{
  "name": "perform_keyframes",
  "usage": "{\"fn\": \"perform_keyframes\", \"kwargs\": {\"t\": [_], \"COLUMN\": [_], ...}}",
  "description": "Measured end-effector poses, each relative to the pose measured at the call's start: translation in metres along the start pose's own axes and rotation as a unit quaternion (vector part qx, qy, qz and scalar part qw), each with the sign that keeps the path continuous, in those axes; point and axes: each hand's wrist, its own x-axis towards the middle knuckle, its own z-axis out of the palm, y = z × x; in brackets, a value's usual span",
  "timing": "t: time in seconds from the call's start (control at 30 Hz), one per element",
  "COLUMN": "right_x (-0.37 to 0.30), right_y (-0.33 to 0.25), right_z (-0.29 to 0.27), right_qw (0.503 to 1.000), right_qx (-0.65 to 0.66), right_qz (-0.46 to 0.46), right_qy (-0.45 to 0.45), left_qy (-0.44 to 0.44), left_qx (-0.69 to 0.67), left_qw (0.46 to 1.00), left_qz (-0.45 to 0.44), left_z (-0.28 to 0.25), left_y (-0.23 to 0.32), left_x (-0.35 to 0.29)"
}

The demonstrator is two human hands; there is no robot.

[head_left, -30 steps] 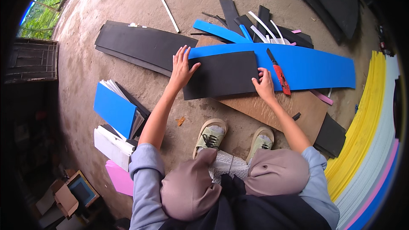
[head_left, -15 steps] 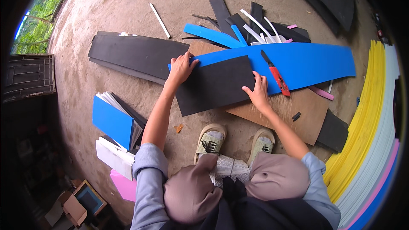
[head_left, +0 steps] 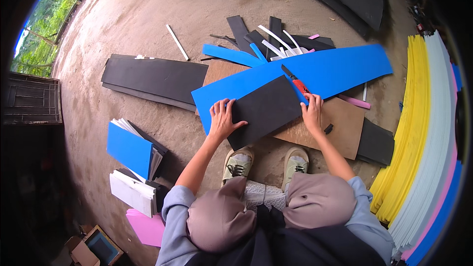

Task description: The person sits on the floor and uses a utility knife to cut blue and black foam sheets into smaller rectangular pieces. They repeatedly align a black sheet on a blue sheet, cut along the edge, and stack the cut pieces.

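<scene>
A long blue foam sheet (head_left: 345, 66) lies across a brown wooden board (head_left: 340, 128). On its near part rests a smaller black rectangular foam sheet (head_left: 268, 111), set at a slant. My left hand (head_left: 224, 119) lies open at the black sheet's left edge, fingers spread over the blue sheet and thumb on the black one. At the black sheet's right edge, my right hand (head_left: 312, 113) closes on the handle end of a red utility knife (head_left: 298, 84). The knife's dark blade points away to the upper left; my fingers cover the rest of its handle.
Black foam sheets (head_left: 152, 76) extend left beneath the board. Offcut strips (head_left: 241, 34) pile up behind. Blue (head_left: 129, 148), white (head_left: 133, 192) and pink pieces (head_left: 145, 226) are stacked at left. Tall yellow sheets (head_left: 411, 118) stand at right. My shoes (head_left: 238, 165) are close to the board.
The black sheet has turned counter-clockwise, its right side swinging away from me. My left hand has moved down its left edge. My right hand has shifted from the sheet's edge to the knife handle.
</scene>
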Motion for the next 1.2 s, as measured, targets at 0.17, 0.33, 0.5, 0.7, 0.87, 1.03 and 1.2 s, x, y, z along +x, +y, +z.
{"fn": "perform_keyframes", "kwargs": {"t": [0.17,0.33,0.5,0.7,0.87,1.03,1.2], "right_x": [0.033,0.032,-0.012,-0.070,-0.080,-0.066,-0.059], "right_y": [0.012,0.025,0.091,0.119,0.120,0.086,0.069], "right_z": [-0.008,-0.002,-0.047,-0.099,-0.095,-0.071,-0.064], "right_qw": [0.999,0.999,0.980,0.939,0.956,0.974,0.975], "right_qx": [-0.019,-0.010,0.049,0.045,0.005,-0.095,-0.150], "right_qz": [-0.046,-0.041,0.147,0.261,0.238,0.177,0.134], "right_qy": [0.005,-0.015,0.125,0.221,0.174,0.104,0.093], "left_qy": [-0.019,-0.047,-0.086,-0.118,-0.001,0.063,-0.011], "left_qx": [-0.032,-0.094,-0.155,-0.197,-0.145,0.032,0.035], "left_qw": [0.999,0.993,0.980,0.955,0.969,0.996,0.999], "left_qz": [-0.026,-0.045,0.085,0.188,0.199,0.053,0.006], "left_z": [-0.004,0.005,0.024,0.085,0.098,0.081,0.051], "left_y": [0.012,0.008,0.066,0.178,0.186,0.102,0.066], "left_x": [0.011,0.024,0.071,0.109,0.136,0.157,0.161]}}
